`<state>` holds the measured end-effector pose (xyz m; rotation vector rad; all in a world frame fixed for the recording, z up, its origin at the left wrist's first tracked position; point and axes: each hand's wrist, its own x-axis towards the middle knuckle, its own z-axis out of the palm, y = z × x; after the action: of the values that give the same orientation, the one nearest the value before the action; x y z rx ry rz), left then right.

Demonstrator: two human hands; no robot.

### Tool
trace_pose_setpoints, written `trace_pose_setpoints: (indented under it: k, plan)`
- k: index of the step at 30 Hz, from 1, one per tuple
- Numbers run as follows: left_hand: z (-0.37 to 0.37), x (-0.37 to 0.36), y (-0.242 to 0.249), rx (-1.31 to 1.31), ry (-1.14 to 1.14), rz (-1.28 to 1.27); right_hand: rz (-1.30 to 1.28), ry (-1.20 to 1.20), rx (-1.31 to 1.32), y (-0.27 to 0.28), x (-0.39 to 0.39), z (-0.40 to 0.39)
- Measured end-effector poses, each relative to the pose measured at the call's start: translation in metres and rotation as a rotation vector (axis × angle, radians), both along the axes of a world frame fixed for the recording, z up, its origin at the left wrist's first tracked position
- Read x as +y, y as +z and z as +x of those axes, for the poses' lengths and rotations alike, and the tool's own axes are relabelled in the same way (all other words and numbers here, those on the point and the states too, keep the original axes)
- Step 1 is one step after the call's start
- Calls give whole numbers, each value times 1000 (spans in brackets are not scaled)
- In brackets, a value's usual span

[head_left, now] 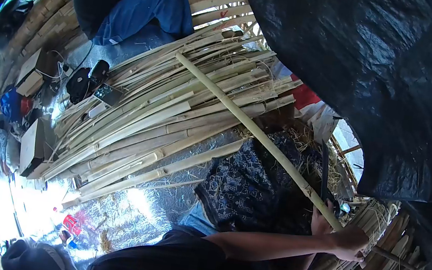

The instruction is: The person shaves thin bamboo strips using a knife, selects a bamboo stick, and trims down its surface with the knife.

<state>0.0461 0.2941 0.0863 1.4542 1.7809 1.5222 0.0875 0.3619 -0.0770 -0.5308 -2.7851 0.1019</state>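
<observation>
A long, pale bamboo strip [245,120] slants across the head view, from the stacked strips down to my hands. My left hand [347,243] is closed around its lower end, the arm reaching across from the left. Just beyond, my right hand [320,221] is partly hidden behind the strip and my left forearm. Its fingers are closed on a knife, whose dark, narrow blade [324,164] points up beside the strip. Dark patterned cloth [243,180] covers my lap beneath the strip, with fibrous shavings around it.
Many split bamboo strips [146,119] lie piled across the silvery floor sheet [154,203]. Another person in blue jeans [150,10] sits behind the pile. Cardboard boxes [37,148] stand at the left. A black tarp [366,84] hangs at the upper right. More bamboo slats [404,247] lie by my hands.
</observation>
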Motion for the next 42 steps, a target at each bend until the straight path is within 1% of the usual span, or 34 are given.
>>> trace_pose_setpoints:
  k: [2,3,5,7,8,9,10,11,12,13,14,15,18,20,21,22,24,25,27,31,32,34,35,37,39,40,41,42]
  plan:
    - [1,0,2,24,30,28,-16,0,-31,0,2,0]
    - [1,0,4,5,-1,25,-8,2,-29,1,3,-2]
    - [1,-9,14,-13,-47,29,-82,-51,-118,4,1,0]
    - [5,-20,28,9,65,252,-54,-65,-132,6,-5,-3]
    - [0,-31,51,-29,-63,97,-27,-77,-141,5,-3,-2]
    - [4,-37,51,81,18,252,-33,-105,-99,-10,1,-1]
    - [3,-48,64,118,37,297,18,-122,-70,-18,0,0]
    - [5,-53,68,142,90,353,-229,-181,-109,-7,-6,-6]
    - [-5,-68,101,149,-66,122,-379,-209,-28,30,-23,-5]
    - [-7,-75,108,224,-40,101,-402,-142,79,48,-33,-5]
    - [-8,-79,115,219,-63,29,-442,-132,146,54,-34,-4]
    - [-6,-76,109,251,-31,75,-519,-150,221,60,-33,0]
    - [-11,-74,112,305,-75,134,-842,-233,488,82,-27,14]
    - [-9,-76,117,186,-60,52,-1071,-294,714,93,-27,27]
    - [-10,-75,117,200,-80,-14,-1159,-315,823,99,-27,33]
    - [-11,-75,118,176,-71,-15,-1230,-330,925,106,-26,37]
    - [-11,-73,117,123,-63,10,-1360,-316,1101,123,-27,51]
    - [-11,-72,117,110,-70,-10,-1398,-223,984,146,-22,63]
    - [-12,-70,114,97,-81,14,-1680,-58,1141,182,-31,76]
    - [-11,-67,117,78,-92,-41,-1552,177,1242,201,-37,85]
    - [-11,-66,116,76,-98,-44,-1558,178,1246,206,-41,85]
    - [-12,-68,116,76,-95,-56,-1484,96,1241,213,-48,82]
    - [-11,-68,117,83,-104,-74,-1494,99,1239,214,-50,80]
    - [-11,-70,114,93,-115,-95,-1502,-155,1267,218,-52,74]
    - [-13,-73,106,82,-132,10,-1516,-144,1284,224,-56,71]
    - [-16,-78,106,148,-104,36,-1514,-139,1267,226,-57,70]
    - [-22,-89,109,148,-108,39,-1513,-136,1246,228,-58,69]
    - [-31,-105,120,335,-49,28,-1513,-92,1257,225,-56,68]
